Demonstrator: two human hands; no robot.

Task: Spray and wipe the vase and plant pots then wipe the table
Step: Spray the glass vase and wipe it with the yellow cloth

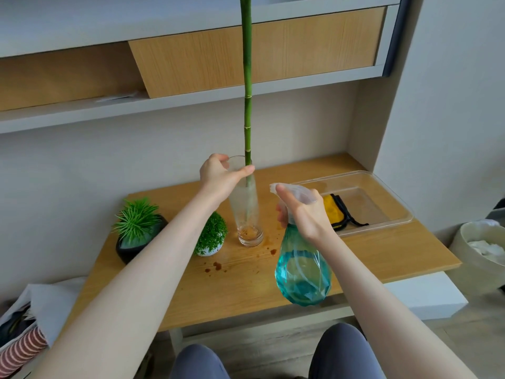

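Vase, tall clear glass, stands upright near the table's centre, long axis vertical, w/ a green bamboo stalk rising out of it and running off the top edge, so its tip is cut off. L hand is on it already: fingers & thumb curled round the rim, steadying. R hand holds the teal spray bottle by the neck just right of the vase & a bit nearer the person, index finger lying along the top of the head, nozzle facing left toward the glass. So the move looks to turn on that short gap: nozzle to vase wall, roughly mid-height. Two plant pots, dark and white, sit left of the vase, partly behind the L forearm. Yellow cloth lies in the clear tray at right, beyond the R hand. Trigger finger's hidden by the hand; can't tell if it's squeezing. Brown spots on table & inside vase base; whether the glass is wet is hard to make out.
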